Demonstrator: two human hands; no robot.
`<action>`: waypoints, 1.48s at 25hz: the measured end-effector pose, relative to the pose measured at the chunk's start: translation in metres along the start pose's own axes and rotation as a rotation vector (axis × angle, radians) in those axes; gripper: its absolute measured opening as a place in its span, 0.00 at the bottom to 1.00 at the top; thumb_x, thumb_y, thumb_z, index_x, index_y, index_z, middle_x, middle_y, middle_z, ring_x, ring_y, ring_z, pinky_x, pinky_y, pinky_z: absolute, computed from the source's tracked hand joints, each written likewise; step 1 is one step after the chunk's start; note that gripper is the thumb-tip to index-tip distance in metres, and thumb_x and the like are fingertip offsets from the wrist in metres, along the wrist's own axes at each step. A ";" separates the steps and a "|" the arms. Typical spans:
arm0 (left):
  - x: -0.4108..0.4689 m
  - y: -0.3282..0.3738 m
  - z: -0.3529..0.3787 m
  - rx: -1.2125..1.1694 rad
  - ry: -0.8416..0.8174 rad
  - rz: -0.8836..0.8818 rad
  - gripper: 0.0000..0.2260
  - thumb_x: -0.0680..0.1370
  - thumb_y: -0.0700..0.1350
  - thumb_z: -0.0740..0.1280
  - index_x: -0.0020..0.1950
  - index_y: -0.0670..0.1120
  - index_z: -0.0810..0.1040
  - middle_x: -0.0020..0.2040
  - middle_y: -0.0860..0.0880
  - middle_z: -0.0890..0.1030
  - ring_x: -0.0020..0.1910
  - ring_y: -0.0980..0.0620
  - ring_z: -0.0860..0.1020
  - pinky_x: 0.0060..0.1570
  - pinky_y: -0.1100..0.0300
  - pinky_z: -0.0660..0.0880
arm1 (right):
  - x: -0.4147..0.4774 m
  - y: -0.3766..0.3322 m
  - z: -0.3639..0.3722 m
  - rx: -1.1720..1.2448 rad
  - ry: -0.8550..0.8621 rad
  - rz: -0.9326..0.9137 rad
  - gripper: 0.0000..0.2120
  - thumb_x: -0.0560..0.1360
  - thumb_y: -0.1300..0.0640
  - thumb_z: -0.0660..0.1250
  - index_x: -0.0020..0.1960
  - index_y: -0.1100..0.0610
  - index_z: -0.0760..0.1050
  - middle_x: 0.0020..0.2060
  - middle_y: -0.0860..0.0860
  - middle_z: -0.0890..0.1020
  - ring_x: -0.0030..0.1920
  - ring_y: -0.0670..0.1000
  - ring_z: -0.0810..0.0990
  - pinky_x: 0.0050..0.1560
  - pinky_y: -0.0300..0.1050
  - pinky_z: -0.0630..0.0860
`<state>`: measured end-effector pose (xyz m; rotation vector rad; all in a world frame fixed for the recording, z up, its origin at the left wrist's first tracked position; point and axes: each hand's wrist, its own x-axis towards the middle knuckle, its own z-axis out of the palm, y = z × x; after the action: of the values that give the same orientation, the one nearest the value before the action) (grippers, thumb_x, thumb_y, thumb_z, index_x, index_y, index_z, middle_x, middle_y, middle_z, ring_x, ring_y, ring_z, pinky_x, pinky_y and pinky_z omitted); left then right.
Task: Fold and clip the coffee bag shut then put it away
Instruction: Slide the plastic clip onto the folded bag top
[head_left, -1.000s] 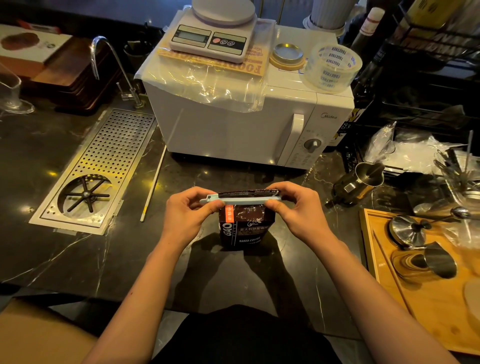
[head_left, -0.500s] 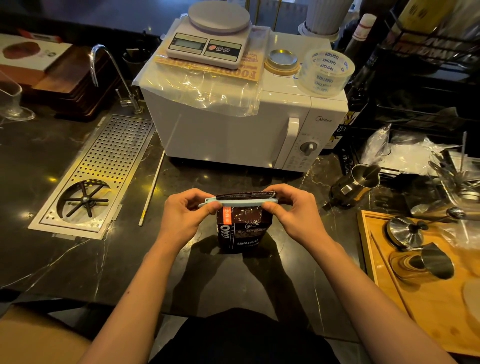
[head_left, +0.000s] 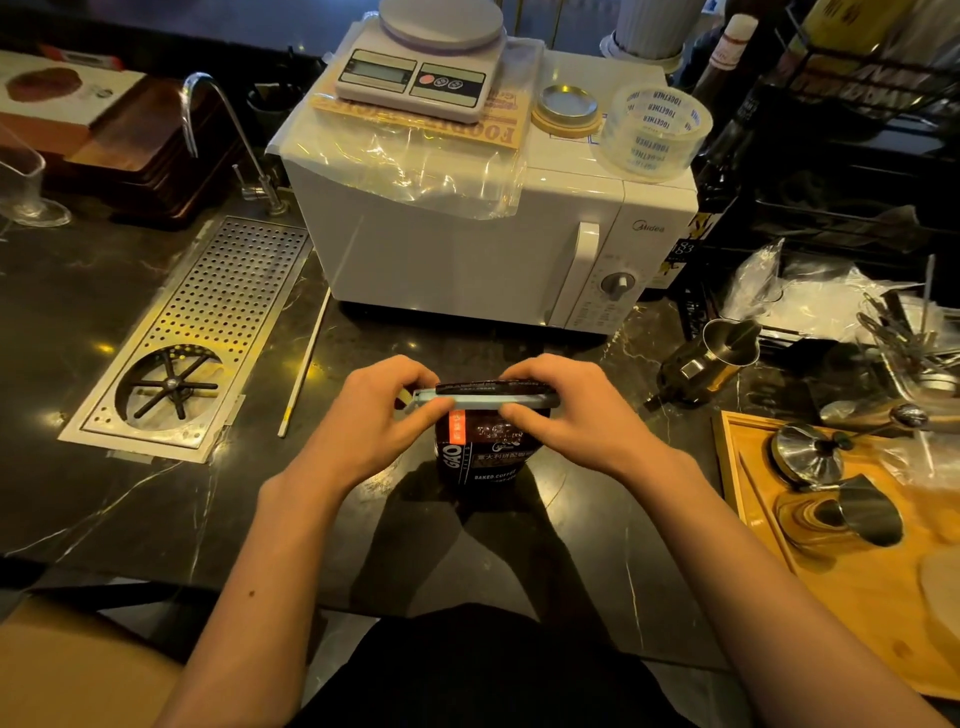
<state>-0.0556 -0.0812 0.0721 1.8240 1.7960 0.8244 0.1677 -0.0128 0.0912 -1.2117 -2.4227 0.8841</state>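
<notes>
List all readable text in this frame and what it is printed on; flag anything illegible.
"GAO" and "BAKED COFFEE": dark brown coffee bag, held with a pale blue clip across its folded top.
"Midea": white microwave oven.
"TOGETHER", repeated: clear roll of tape.
"FOOD...", upside down, partly covered: orange sheet beneath the white kitchen scale.
Bag's Chinese lines, scale buttons: too small to read.
</notes>
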 end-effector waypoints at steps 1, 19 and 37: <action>0.002 0.002 0.000 -0.013 -0.013 0.017 0.09 0.75 0.50 0.70 0.55 0.51 0.79 0.47 0.59 0.77 0.47 0.65 0.75 0.44 0.72 0.70 | 0.006 -0.005 0.000 -0.045 -0.030 -0.023 0.15 0.75 0.49 0.68 0.60 0.51 0.76 0.53 0.47 0.81 0.53 0.46 0.79 0.54 0.45 0.77; 0.009 0.001 0.013 0.039 0.026 0.100 0.06 0.75 0.46 0.71 0.51 0.47 0.80 0.42 0.57 0.75 0.43 0.56 0.74 0.42 0.65 0.71 | 0.022 -0.018 0.012 -0.139 0.004 -0.030 0.12 0.74 0.51 0.70 0.57 0.48 0.79 0.48 0.46 0.82 0.50 0.49 0.79 0.49 0.50 0.76; 0.026 0.011 0.007 0.126 -0.154 0.199 0.15 0.75 0.57 0.67 0.54 0.48 0.81 0.44 0.56 0.76 0.43 0.57 0.74 0.42 0.59 0.74 | 0.027 -0.007 0.001 0.005 -0.118 0.030 0.12 0.71 0.52 0.74 0.54 0.51 0.81 0.47 0.48 0.83 0.49 0.47 0.80 0.51 0.49 0.80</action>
<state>-0.0434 -0.0554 0.0777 2.1122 1.6215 0.6333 0.1464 0.0052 0.0942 -1.2299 -2.4977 0.9962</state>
